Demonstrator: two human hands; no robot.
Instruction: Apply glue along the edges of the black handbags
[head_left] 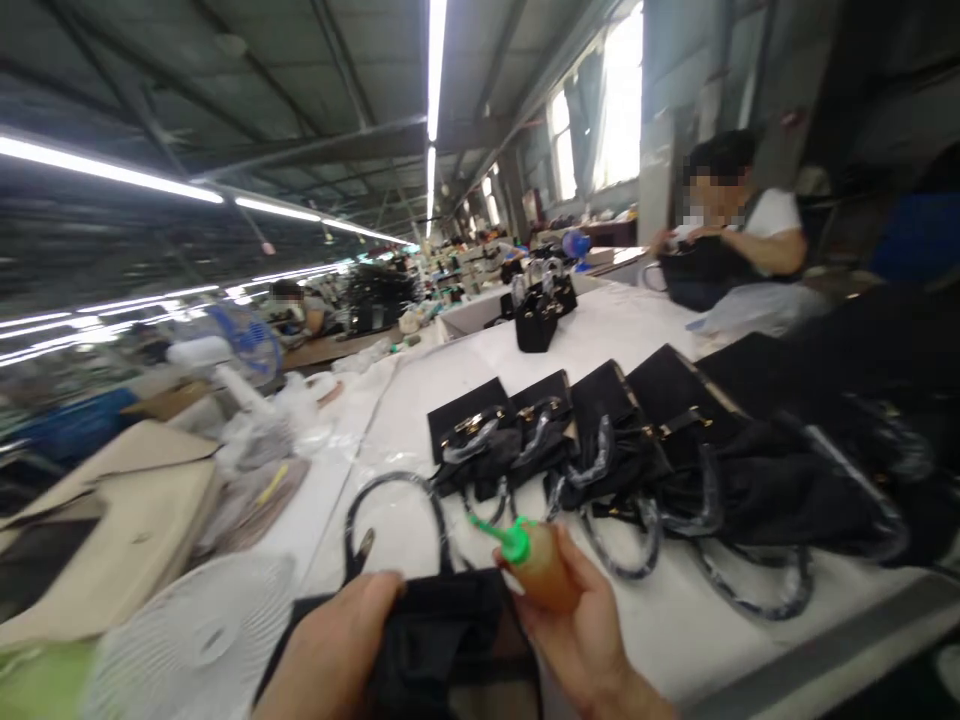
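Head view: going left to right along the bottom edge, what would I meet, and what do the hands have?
Pale green item → white ribbed disc → left hand on a black bag → right hand holding a green-tipped bottle.

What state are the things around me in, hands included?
Left hand: gripping the near bag.
Right hand: wrapped around the bottle.
Bottle: tilted, green spout pointing left.
Near bag: held, its handle arched out beyond it.
Row of bags: lined up, handles wrapped in plastic.
Far bags: standing upright.
Ceiling lights: on.
Left blue fan: too blurred to tell whether it spins.
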